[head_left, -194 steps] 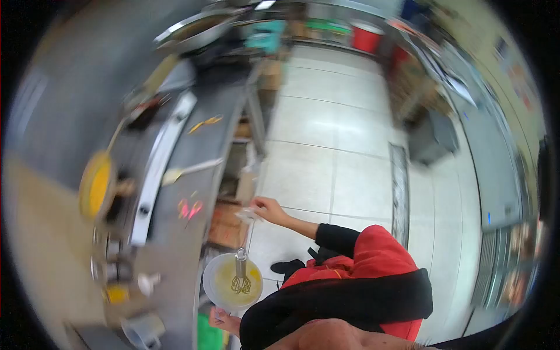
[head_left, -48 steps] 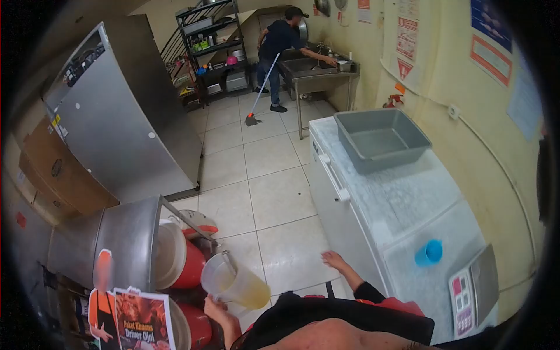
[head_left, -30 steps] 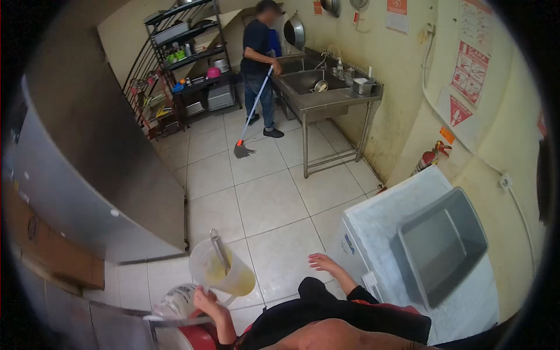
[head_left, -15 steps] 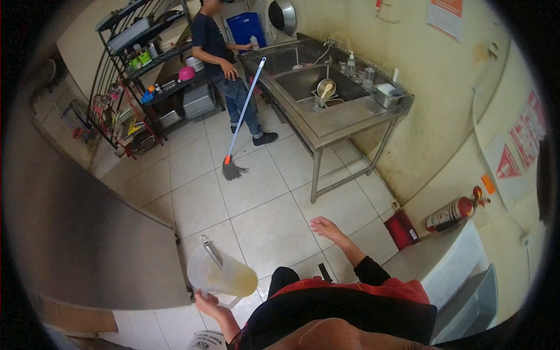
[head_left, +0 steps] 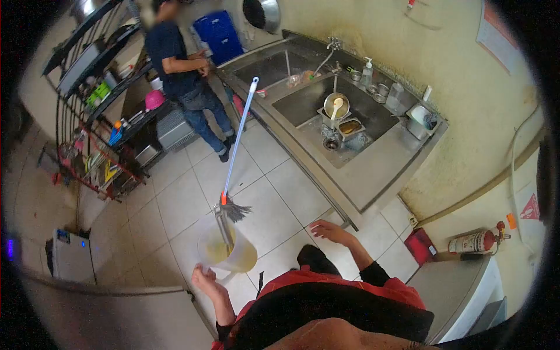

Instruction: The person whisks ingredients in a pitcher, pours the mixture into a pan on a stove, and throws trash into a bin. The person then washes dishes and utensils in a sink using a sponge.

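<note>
1. Low in front of you, above the floor tiles [head_left: 271, 198], is the translucent pitcher [head_left: 244, 258], a whisk [head_left: 223, 226] leaning inside.
2. Your left grip [head_left: 205, 277] is wrapped round the pitcher's handle.
3. Your right grip [head_left: 331, 231] holds nothing, fingers loosely spread, towards the sink [head_left: 373, 172].

I'm in a kitchen, by its look a commercial one: ahead of me runs a long steel sink unit [head_left: 379, 157] with two basins, a pan [head_left: 344, 109] and pale spoon [head_left: 336, 106] in the nearer. A wide metal bowl [head_left: 269, 17] hangs on the wall, a dark rack [head_left: 119, 93] is crowded with kitchenware, a fire extinguisher [head_left: 469, 242] sits opposite, and my jug [head_left: 242, 254] holds yellow liquid.
</note>
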A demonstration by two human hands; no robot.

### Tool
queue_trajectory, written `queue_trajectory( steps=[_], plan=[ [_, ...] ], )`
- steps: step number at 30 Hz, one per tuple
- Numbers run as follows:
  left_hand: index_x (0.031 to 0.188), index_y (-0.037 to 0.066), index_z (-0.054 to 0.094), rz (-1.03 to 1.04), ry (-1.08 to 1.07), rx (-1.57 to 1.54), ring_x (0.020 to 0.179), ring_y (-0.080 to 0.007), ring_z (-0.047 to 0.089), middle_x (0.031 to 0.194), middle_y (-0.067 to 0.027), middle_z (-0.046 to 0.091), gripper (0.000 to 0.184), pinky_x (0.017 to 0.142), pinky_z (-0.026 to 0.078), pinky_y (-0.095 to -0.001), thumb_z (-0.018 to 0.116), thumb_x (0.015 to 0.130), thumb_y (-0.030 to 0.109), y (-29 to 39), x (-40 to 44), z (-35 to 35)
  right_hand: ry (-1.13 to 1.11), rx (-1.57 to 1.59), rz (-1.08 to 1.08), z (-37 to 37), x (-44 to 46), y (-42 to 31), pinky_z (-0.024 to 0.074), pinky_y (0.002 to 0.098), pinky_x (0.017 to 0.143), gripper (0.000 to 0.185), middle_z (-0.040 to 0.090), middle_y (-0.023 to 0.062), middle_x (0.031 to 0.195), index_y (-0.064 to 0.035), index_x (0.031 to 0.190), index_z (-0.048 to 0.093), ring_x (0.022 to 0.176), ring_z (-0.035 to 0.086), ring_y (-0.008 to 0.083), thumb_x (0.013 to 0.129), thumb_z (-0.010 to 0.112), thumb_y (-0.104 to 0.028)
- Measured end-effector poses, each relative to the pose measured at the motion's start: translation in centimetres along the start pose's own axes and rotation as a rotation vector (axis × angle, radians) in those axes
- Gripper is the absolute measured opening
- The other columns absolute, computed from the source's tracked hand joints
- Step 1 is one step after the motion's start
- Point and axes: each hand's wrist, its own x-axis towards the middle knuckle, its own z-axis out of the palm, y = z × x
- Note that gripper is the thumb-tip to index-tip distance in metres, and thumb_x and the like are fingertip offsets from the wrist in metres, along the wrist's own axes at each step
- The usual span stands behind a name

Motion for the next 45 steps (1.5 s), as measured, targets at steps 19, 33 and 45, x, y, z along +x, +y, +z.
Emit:
queue_trajectory(
  steps=[19,33,45],
  plan=[
    [0.059,0.009,0.036,-0.501,-0.769,-0.169,0.039,-0.0058,0.021,0.046,0.0042,0.027,0.021,0.039,0.016,-0.0226,0.045,0.074,0.02,-6.6,21.6,46.0,0.586,0.247,-0.05,-22.2,28.2,-15.2,0.0394,0.026,0.073,0.025,0.05,0.0034,0.099,-0.0119,0.107,0.042,0.083,0.051,0.0126,0.085,0.039,-0.022],
    [0.078,0.001,0.053,-0.058,-1.114,-0.162,0.048,-0.0022,0.029,0.063,0.0022,0.045,0.018,0.042,0.021,-0.0173,0.054,0.072,0.018,-7.2,34.4,77.1,1.132,0.142,-0.154,-36.4,38.8,-24.7,0.04,0.0246,0.07,0.023,0.053,0.0036,0.091,-0.008,0.103,0.045,0.081,0.051,0.0126,0.085,0.038,-0.021],
    [0.07,0.001,0.049,-0.158,-0.858,-0.045,0.043,-0.0034,0.026,0.052,0.0043,0.036,0.016,0.04,0.016,-0.0199,0.05,0.072,0.017,-12.8,40.1,83.9,0.622,0.264,-0.045,-35.7,53.0,-23.4,0.0384,0.025,0.078,0.021,0.05,0.004,0.092,-0.0047,0.103,0.044,0.088,0.049,0.0118,0.084,0.043,-0.012]
  ],
)
